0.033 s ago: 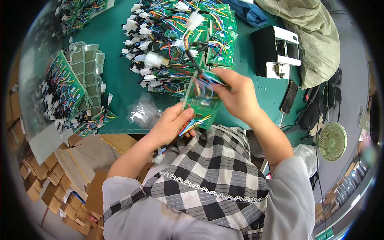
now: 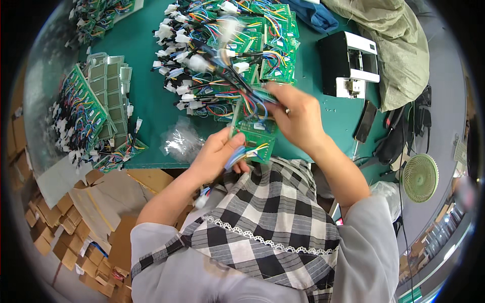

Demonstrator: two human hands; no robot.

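Over the table's near edge, a green circuit board [image 2: 261,146] is held between my two hands. My left hand [image 2: 218,155] is closed on its left side, the thumb on the board's face; blue and yellow wires come out beside the thumb. At the upper right end, my right hand [image 2: 300,118] has its fingers pinched round the board, and what exactly lies under them is partly hidden. A black-sleeved wire bundle [image 2: 235,78] rises from the board toward the upper left, its white connectors smeared by motion. Another white connector [image 2: 202,198] hangs below my left wrist.
Rows of wired circuit boards [image 2: 275,65] lie beyond my hands on the green table [image 2: 146,101]. More boards [image 2: 86,103] are stacked at left. A clear plastic bag [image 2: 183,141] lies near the edge. At right are a black-and-white machine [image 2: 348,65], a phone [image 2: 365,121] and a fan [image 2: 420,178].
The wire bundle and its white connectors have swung to the left above the board. Both hands stay in nearly the same place.
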